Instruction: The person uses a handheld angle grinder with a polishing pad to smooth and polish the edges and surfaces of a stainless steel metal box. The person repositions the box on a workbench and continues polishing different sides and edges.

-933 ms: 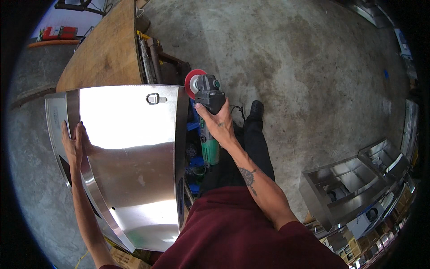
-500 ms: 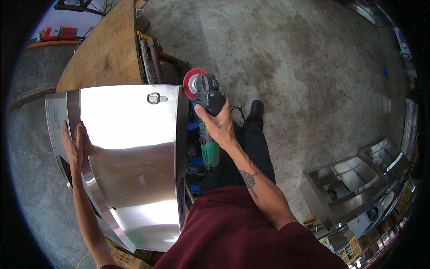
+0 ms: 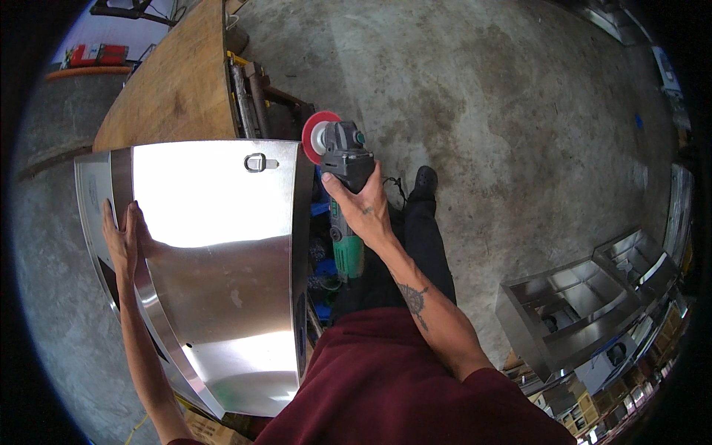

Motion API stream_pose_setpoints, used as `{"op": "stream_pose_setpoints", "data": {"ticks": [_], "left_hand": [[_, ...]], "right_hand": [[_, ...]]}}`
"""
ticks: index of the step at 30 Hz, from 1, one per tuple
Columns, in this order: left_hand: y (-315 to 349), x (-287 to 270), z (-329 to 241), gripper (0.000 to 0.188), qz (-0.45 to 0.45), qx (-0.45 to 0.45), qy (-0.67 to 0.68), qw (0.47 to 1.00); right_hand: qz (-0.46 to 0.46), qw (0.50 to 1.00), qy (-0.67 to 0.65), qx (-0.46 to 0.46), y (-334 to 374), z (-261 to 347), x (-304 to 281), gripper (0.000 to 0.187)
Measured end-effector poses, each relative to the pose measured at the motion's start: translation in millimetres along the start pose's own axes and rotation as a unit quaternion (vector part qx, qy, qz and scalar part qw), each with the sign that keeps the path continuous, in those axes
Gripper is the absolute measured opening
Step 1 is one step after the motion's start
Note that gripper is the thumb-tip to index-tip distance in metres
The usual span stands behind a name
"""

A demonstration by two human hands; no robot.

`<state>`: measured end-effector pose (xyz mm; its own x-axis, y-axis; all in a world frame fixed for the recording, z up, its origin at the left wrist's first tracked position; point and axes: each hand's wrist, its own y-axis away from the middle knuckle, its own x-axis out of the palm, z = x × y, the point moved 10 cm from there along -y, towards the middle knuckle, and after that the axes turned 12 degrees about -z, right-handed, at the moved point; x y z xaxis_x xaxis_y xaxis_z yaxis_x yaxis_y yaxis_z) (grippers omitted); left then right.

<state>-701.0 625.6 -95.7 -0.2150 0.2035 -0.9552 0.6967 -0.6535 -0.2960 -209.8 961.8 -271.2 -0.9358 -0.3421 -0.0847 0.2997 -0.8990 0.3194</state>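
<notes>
My right hand (image 3: pixel 361 199) is wrapped round the black head end of an angle grinder (image 3: pixel 347 165), whose green body hangs down toward me. The grinder's red disc (image 3: pixel 320 138) stands at the upper right corner of a shiny sheet-metal box (image 3: pixel 222 274); I cannot tell whether it touches the edge. On the box's left side my left hand (image 3: pixel 122 237) rests with its fingers stretched out and apart, flat along the metal edge. A small ring-shaped latch (image 3: pixel 255 162) is set in the box's far right part.
A wooden tabletop (image 3: pixel 170 81) adjoins the box's far side, with a metal frame (image 3: pixel 248 96) beneath its right edge. Steel sink-like units (image 3: pixel 571 304) stand on the concrete floor (image 3: pixel 519 133) at the right. A cardboard box (image 3: pixel 211 429) lies near the lower left.
The grinder's disc has shifted very slightly to the left and away from me. My left hand and the metal box have stayed in place.
</notes>
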Motion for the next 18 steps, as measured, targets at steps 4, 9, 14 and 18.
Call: {"op": "stream_pose_setpoints", "data": {"ticks": [4, 9, 14, 18], "left_hand": [[-2, -1, -5, 0.096, 0.002, -0.002, 0.009, 1.000], [-8, 0, -10, 0.090, 0.001, 0.014, 0.011, 1.000], [1, 5, 0, 0.089, 0.006, -0.017, 0.019, 1.000], [-3, 3, 3, 0.095, 0.007, -0.002, 0.017, 1.000]], "right_hand": [[-0.023, 0.999, 0.027, 0.030, -9, -39, 0, 0.097], [-0.031, 0.994, 0.030, 0.101, -30, -91, 1, 0.102], [-0.041, 0.987, 0.057, 0.144, -22, -83, -7, 0.101], [-0.029, 0.992, 0.027, 0.121, -23, -79, -2, 0.100]]}}
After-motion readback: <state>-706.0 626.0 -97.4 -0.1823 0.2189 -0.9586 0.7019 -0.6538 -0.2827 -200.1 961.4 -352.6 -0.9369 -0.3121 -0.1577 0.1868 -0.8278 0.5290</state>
